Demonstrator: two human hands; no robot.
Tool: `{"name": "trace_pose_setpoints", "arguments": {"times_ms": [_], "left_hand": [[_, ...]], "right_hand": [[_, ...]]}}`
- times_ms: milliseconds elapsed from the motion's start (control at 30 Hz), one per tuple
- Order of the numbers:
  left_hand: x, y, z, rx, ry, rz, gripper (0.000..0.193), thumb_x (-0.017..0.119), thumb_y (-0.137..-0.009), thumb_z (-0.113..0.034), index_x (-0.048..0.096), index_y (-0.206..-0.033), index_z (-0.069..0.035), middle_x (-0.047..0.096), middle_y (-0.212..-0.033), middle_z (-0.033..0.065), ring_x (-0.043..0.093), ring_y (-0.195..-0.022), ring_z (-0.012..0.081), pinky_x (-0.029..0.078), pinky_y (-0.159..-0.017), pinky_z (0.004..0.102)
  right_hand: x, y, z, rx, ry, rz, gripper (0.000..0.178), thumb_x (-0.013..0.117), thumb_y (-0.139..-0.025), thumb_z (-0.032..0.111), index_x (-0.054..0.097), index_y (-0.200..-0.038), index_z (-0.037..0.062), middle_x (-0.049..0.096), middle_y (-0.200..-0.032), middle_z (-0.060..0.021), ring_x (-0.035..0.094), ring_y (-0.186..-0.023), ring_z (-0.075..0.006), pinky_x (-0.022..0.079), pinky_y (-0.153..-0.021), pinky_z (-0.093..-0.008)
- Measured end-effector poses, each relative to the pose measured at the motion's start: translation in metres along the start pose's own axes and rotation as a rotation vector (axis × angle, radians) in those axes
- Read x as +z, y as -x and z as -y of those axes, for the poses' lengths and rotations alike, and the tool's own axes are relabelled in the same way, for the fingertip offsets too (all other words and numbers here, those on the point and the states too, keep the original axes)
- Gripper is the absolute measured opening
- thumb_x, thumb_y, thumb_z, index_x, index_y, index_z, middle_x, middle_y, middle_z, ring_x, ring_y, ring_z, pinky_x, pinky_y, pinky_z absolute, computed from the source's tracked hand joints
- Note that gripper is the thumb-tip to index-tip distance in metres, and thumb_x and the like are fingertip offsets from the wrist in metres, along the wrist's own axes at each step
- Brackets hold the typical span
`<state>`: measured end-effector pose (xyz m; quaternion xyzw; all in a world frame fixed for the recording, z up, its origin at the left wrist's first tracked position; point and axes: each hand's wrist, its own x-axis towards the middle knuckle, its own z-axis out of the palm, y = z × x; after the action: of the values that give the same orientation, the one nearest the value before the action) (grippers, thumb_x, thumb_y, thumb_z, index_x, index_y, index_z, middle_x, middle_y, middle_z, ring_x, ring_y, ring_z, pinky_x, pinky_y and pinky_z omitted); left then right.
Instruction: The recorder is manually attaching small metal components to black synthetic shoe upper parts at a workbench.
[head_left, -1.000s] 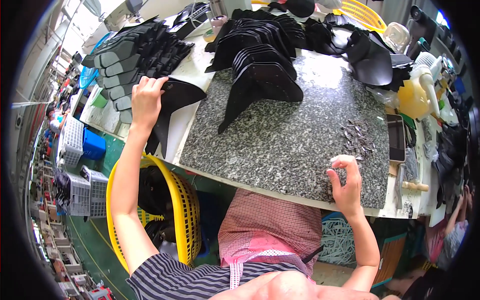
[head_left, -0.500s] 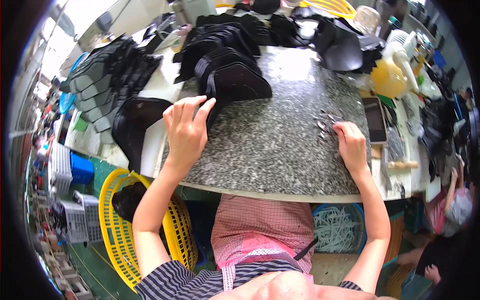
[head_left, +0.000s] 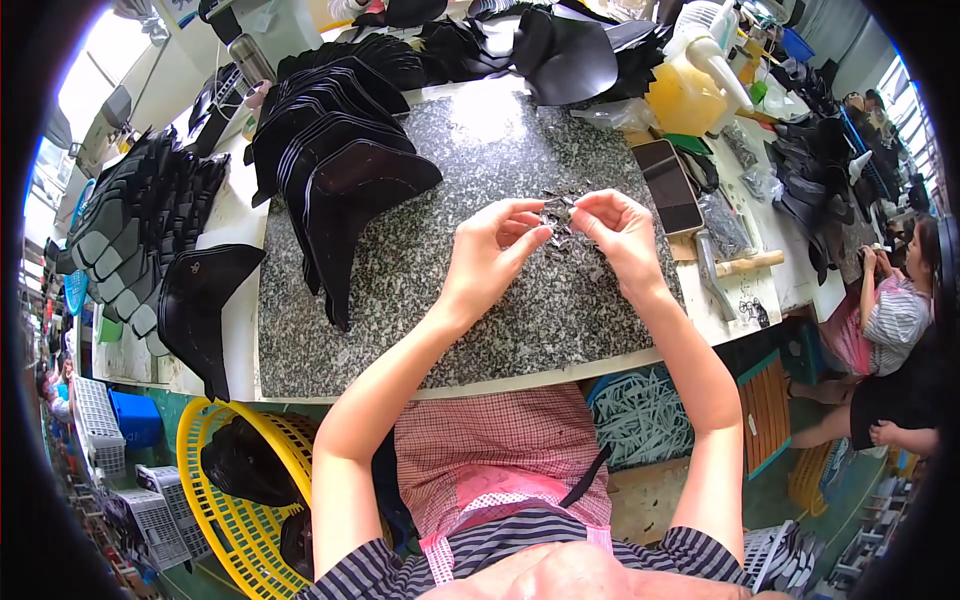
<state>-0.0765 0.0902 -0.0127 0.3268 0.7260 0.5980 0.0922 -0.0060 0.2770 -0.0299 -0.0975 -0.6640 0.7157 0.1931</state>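
Observation:
Over the speckled stone slab (head_left: pixel 480 340), my two hands come together beside a scatter of small dark, shiny pieces (head_left: pixel 562 242). My left hand (head_left: pixel 492 252) has its thumb and forefinger apart, with nothing visible held between them. Thumb and fingertips meet in a pinch on my right hand (head_left: pixel 622 238); whatever is in it is too small to name. To the left of my hands lies a fanned stack of black cut leather-like pieces (head_left: pixel 345 190), its lowest one pointing toward me.
More black pieces with grey parts (head_left: pixel 110 270) are stacked at far left. A phone (head_left: pixel 668 188) and a hammer (head_left: pixel 745 265) lie right of the slab. A yellow-filled bottle (head_left: pixel 688 95) stands behind them. Below are a yellow basket (head_left: pixel 215 500) and a tub of pale strips (head_left: pixel 640 420).
My left hand has moved right, away from the black stack, to the small pieces beside my right hand. The view has shifted, so the table appears farther left.

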Motion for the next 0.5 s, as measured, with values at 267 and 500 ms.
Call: {"name": "trace_pose_setpoints", "arguments": {"times_ms": [267, 500], "left_hand": [[0.011, -0.01, 0.032, -0.08, 0.197, -0.038, 0.017, 0.073, -0.088, -0.008, 0.073, -0.103, 0.0, 0.074, -0.09, 0.0073, 0.069, -0.082, 0.0099, 0.056, -0.076, 0.0242], [0.005, -0.004, 0.031, -0.208, 0.487, 0.025, 0.019, 0.071, -0.091, -0.01, 0.072, -0.106, 0.002, 0.074, -0.093, 0.0084, 0.07, -0.084, 0.0117, 0.057, -0.077, 0.0243]], "right_hand": [[0.015, -0.002, -0.011, -0.101, 0.256, 0.011, 0.015, 0.072, -0.086, 0.002, 0.069, -0.101, 0.0036, 0.07, -0.089, -0.0036, 0.066, -0.082, -0.009, 0.054, -0.074, -0.0245], [0.023, 0.006, -0.011, -0.31, 0.28, 0.08, 0.024, 0.072, -0.084, -0.002, 0.07, -0.106, 0.0057, 0.069, -0.093, -0.005, 0.068, -0.085, -0.0119, 0.056, -0.076, -0.026]]}}
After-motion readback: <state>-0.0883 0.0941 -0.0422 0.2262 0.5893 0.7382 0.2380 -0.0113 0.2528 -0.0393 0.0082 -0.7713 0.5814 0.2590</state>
